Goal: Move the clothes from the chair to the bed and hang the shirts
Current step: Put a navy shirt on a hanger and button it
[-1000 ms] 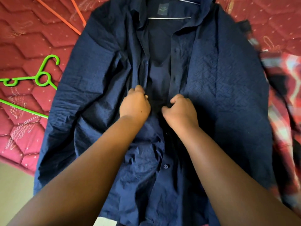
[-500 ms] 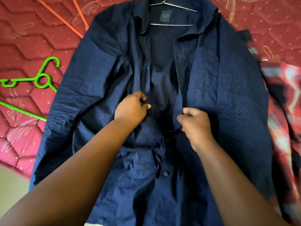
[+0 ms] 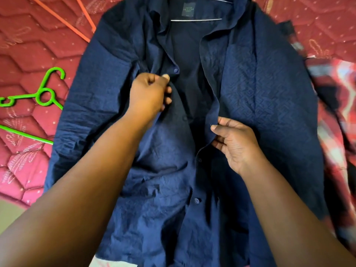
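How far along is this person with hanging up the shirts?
Done: the navy shirt lies on the bed with a hanger inside its collar. In hand: the left hand and right hand grip its front edges, apparently buttoning. Left: a plaid garment and a spare green hanger wait alongside.

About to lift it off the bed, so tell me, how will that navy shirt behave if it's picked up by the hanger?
The navy shirt looks thin and creased, so it will probably drape limply. Its upper front lies open, held by the left hand and right hand, so the panels may swing apart. It likely weighs little for the wire hanger.
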A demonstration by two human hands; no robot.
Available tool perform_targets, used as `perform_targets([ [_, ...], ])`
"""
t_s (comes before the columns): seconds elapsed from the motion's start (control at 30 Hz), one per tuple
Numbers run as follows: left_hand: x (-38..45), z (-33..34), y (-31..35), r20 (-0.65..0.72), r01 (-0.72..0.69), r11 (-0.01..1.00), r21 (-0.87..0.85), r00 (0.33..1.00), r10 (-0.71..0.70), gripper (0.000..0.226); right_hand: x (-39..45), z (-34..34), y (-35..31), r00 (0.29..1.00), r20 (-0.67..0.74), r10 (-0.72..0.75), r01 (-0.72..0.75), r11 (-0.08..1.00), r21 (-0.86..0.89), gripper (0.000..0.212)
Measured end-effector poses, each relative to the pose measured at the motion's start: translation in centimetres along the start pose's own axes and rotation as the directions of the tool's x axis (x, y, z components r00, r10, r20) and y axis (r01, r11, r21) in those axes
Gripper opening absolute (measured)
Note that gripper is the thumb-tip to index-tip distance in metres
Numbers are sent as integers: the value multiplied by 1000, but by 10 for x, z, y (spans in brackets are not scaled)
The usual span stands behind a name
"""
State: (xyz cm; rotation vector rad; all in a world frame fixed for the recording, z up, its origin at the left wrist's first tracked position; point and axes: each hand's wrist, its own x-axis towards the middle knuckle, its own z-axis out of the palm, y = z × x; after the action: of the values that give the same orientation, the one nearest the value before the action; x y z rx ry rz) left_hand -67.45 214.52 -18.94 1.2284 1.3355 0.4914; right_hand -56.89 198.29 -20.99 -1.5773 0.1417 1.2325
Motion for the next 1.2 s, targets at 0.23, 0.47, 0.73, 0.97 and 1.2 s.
perform_targets([
  [0.23,13,22,3,134,-61,982,178,990,37,18,4,3,0,999,-48,-4,3,1000,-21,19],
  [0.47,-33,4,-44,303,-588,583,561,801,516,19,4,18,5,997,-64,-47,46,999,-12,22],
  [0.73,-40,14,-64,360,-471,439,765,878,315,27,7,32,10,992,-105,-74,72,997,-23,19],
  [0.97,-30,7,-73,174,-266,671,692,964,203,27,16,37,19,986,-137,-99,88,993,-81,8],
  [1.2,-36,8,-73,35,-117,838,533,993,116,13,16,33,20,986,-119,-119,99,981,-164,13],
])
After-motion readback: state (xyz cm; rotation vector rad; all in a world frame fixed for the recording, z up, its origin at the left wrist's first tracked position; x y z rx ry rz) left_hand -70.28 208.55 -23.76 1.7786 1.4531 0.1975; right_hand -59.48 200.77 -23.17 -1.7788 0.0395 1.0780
